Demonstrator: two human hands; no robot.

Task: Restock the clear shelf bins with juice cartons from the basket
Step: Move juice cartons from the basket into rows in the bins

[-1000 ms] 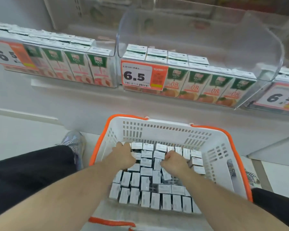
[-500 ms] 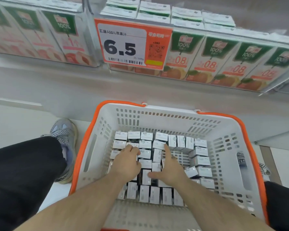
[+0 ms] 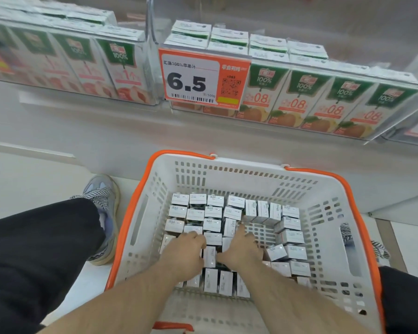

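Observation:
A white basket with an orange rim (image 3: 227, 179) stands on the floor below the shelf. Several small juice cartons (image 3: 212, 212) fill it, white tops up, with a bare gap right of centre. My left hand (image 3: 184, 255) curls down over cartons at the near left of the pack. My right hand (image 3: 243, 251) spans neighbouring cartons, thumb to the left and fingers dipping at the gap's edge; the fingertips are hidden. The clear shelf bin (image 3: 396, 56) above holds a front row of green-topped cartons (image 3: 299, 104), with empty room behind them.
An orange 6.5 price tag (image 3: 203, 78) hangs on the bin's front left. A second clear bin (image 3: 121, 66) to the left is packed with peach cartons. My left leg and shoe (image 3: 104, 201) lie beside the basket, my right knee (image 3: 405, 297) at its right.
Both hands slid nearer within the basket and sank deeper among the cartons. The right index finger no longer points forward. The view dropped closer to the basket, then tilted up slightly.

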